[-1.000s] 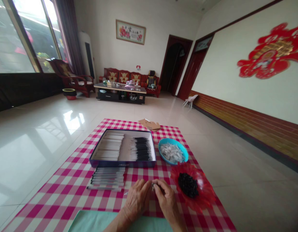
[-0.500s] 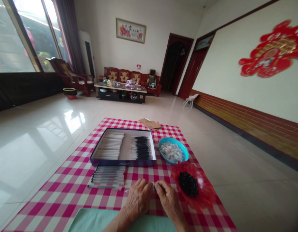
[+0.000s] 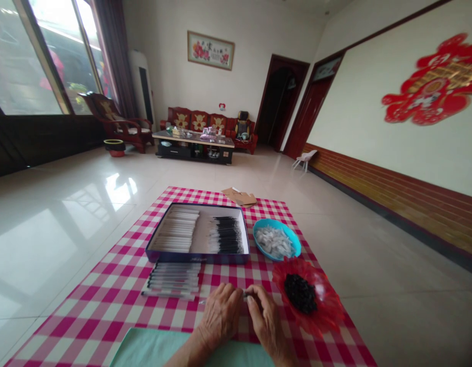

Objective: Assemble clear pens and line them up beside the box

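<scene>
Just in front of the blue box, my left hand (image 3: 221, 311) is closed around a pen (image 3: 202, 302), whose clear end pokes out on its left side. My right hand (image 3: 264, 316) pinches at the pen's other end, where a small dark bit shows between the fingertips; its exact shape is too small to make out. Most of the pen is hidden under the left fingers. A row of assembled clear pens (image 3: 174, 280) lies to the left of my hands. To the right is a red petal-edged bowl (image 3: 330, 311) holding small black parts (image 3: 300, 293).
A shallow blue box (image 3: 198, 258) holds white tubes (image 3: 179, 229) and black refills (image 3: 228, 234). Beside it stands a turquoise bowl (image 3: 297, 247) of small clear caps (image 3: 275, 241). Cardboard (image 3: 239, 197) lies at the far edge of the checked tablecloth (image 3: 106, 300); a green cloth (image 3: 152, 346) lies in front.
The right hand's fingers have shifted slightly at the pen's end, the thumb now lower. The left hand keeps its hold. The whole view has moved a little.
</scene>
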`<state>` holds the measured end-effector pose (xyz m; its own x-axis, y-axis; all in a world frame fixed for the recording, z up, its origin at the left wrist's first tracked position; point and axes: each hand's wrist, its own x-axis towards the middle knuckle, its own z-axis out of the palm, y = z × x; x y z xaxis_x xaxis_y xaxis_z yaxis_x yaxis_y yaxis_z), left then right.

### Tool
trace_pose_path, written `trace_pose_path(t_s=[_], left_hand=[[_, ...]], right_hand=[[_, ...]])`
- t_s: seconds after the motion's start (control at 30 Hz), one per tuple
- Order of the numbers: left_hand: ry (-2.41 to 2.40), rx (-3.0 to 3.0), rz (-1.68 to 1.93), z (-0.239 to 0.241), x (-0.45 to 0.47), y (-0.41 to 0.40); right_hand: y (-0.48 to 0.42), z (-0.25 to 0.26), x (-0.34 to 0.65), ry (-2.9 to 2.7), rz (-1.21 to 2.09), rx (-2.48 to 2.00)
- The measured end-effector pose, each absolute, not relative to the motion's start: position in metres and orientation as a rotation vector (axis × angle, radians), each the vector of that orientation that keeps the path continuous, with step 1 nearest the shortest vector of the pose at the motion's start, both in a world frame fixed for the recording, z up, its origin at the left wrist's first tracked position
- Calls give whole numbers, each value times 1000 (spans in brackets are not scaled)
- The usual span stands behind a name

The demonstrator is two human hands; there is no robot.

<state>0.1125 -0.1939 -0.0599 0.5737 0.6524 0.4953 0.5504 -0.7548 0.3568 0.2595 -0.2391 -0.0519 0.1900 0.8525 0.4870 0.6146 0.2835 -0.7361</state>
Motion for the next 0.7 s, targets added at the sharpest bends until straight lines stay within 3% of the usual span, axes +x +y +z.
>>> trace_pose_path(t_s=[0.7], left_hand=[[1002,2653,934,-58,112,-195]], right_hand=[[-238,-55,259,-1476,330,-1378]])
